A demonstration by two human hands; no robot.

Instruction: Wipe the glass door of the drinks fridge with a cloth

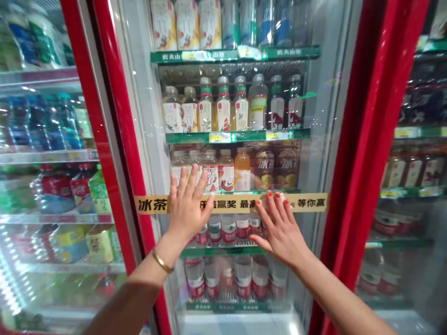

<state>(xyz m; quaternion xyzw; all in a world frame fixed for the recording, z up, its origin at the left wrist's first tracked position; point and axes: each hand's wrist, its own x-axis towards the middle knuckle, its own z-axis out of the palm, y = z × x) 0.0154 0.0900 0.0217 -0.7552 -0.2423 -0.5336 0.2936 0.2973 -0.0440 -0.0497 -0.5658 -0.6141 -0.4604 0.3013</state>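
Both of my hands reach out to the glass door [319, 163] of a red-framed drinks fridge. My left hand [188, 200], with a gold bangle [162, 261] on the wrist, has its fingers spread over a yellow strip [223, 204] with black lettering that crosses the door. To its right, my right hand [277, 221] lies over the same strip, palm forward and fingers stretched out. Neither hand holds anything. Behind the glass stand rows of bottles, among them an orange drink bottle [242, 170] between the two hands.
The door's red frame [122, 107] runs down the left, another red upright [377, 139] down the right. Green-edged shelves [240, 136] carry several bottles and cartons. A fridge shelf [45, 157] with blue bottles is at left; more bottles [415, 170] show at right.
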